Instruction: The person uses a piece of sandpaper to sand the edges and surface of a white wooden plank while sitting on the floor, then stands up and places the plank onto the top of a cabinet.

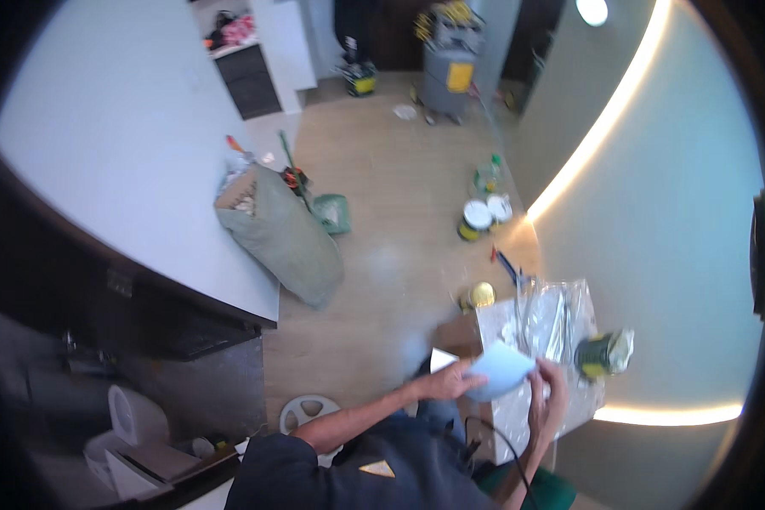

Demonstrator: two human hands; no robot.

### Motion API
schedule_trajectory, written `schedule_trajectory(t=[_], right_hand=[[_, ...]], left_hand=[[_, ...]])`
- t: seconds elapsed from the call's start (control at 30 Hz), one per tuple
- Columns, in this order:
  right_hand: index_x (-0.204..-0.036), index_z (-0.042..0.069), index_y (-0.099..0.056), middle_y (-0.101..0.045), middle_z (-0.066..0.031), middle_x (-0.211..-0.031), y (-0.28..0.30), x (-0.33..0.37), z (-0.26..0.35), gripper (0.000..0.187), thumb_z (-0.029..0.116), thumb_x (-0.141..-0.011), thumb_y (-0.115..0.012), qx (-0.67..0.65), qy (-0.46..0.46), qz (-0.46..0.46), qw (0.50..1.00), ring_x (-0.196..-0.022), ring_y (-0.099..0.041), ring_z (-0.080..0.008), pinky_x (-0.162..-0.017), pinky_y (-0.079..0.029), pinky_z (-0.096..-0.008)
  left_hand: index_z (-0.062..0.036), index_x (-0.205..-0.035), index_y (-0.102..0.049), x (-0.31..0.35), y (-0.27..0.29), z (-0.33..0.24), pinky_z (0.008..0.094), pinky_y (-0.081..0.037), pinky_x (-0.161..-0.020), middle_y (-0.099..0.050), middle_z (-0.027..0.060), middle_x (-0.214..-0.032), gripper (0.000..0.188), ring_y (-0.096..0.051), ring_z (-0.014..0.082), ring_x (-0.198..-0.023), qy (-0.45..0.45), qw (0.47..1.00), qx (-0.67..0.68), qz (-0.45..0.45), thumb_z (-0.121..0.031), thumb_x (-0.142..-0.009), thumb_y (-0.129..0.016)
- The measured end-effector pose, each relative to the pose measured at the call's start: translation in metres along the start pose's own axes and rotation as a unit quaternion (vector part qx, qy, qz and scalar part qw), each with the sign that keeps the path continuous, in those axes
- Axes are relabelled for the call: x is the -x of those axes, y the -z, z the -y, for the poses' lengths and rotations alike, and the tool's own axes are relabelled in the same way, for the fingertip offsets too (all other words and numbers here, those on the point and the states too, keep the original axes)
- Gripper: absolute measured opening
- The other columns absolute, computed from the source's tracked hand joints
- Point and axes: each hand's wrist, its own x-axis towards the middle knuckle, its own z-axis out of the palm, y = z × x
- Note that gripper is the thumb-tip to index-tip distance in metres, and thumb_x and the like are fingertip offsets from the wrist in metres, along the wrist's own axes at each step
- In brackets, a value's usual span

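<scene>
- Head view: a person in a dark shirt stands on a pale wood floor [382,212] and holds a light blue sheet [501,371] between both hands, just above a low surface wrapped in clear plastic film [561,314].
- The left hand [446,384] grasps the sheet's left edge, fingers pinched on it; the forearm comes in from the lower edge.
- The right hand [546,399] closes on the sheet's right side, fingers curled up around the edge.
- A small white triangular scrap [442,359] shows just beside the left hand, over a brown cardboard piece [459,333].
- A yellow and dark tin [603,354] lies tilted on the plastic-covered surface, near the right hand.
- A gold-lidded can [482,295] sits on the floor just beyond the covered surface; two white-lidded cans [484,214] stand farther off by the curved wall.
- A bulging grey-green sack [285,234] leans against the white partition [136,144], with a green dustpan [333,212] just beside it.
- A grey cylindrical machine with a yellow panel [452,72] stands at the far end of the room.
- A lit strip [603,127] runs along the curved wall on the right.
</scene>
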Motion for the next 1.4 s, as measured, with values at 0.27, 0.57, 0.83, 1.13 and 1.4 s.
schedule_trajectory(t=[0.27, 0.57, 0.83, 1.13, 1.4], right_hand=[[-0.108, 0.002, -0.069, -0.071, -0.0084, -0.096, -0.091, -0.102, 0.001, 0.023, 0.012, -0.087, -0.07, -0.284, -0.039, 0.064, 0.956, -0.085, -0.066, -0.0142, -0.077, -0.053, -0.0283], [-0.102, 0.002, -0.068, -0.071, -0.0105, -0.094, -0.119, -0.078, -0.025, 0.02, 0.008, -0.084, -0.073, -0.08, -0.168, -0.067, 0.98, -0.084, -0.069, -0.0203, -0.075, -0.054, -0.0325], [-0.109, 0.004, -0.067, -0.069, -0.015, -0.101, -0.13, 0.021, 0.03, 0.028, 0.015, -0.084, -0.065, 0.15, -0.192, -0.279, 0.929, -0.093, -0.066, -0.0333, -0.086, -0.049, -0.0442], [-0.128, 0.013, -0.059, -0.063, -0.0078, -0.105, -0.138, 0.154, 0.089, 0.044, 0.018, -0.085, -0.067, 0.306, -0.34, -0.445, 0.77, -0.098, -0.06, -0.0293, -0.093, -0.043, -0.0423], [-0.124, 0.016, -0.064, -0.069, -0.0067, -0.106, -0.084, 0.295, 0.136, 0.036, 0.02, -0.088, -0.066, 0.291, -0.461, -0.562, 0.623, -0.102, -0.061, -0.0273, -0.098, -0.041, -0.0428]], left_hand=[[0.0026, -0.113, -0.062, -0.03, 0.102, -0.036, 0.0282, -0.047, -0.073, -0.067, 0.0041, -0.097, 0.025, -0.058, 0.0102, -0.085, -0.003, 0.983, -0.102, -0.152, -0.017, -0.1, -0.054], [0.0024, -0.122, -0.059, -0.116, 0.173, -0.036, 0.0321, -0.048, -0.079, -0.067, 0.0083, -0.098, 0.031, -0.06, 0.0151, -0.088, 0.132, 0.961, -0.19, 0.154, -0.019, -0.099, -0.054], [0.003, -0.124, -0.056, -0.128, 0.121, 0.011, 0.0338, -0.049, -0.086, -0.066, 0.0125, -0.106, 0.033, -0.06, 0.0172, -0.1, 0.135, 0.853, -0.148, 0.483, -0.018, -0.1, -0.05], [0.0034, -0.11, -0.058, -0.059, 0.007, 0.012, 0.0294, -0.047, -0.076, -0.064, 0.0051, -0.096, 0.027, -0.056, 0.0113, -0.087, 0.203, 0.706, -0.09, 0.672, -0.022, -0.101, -0.053], [0.0012, -0.109, -0.062, 0.067, -0.146, 0.024, 0.0265, -0.045, -0.073, -0.064, 0.0005, -0.092, 0.024, -0.053, 0.0078, -0.082, 0.146, 0.564, -0.054, 0.811, -0.019, -0.101, -0.052]])
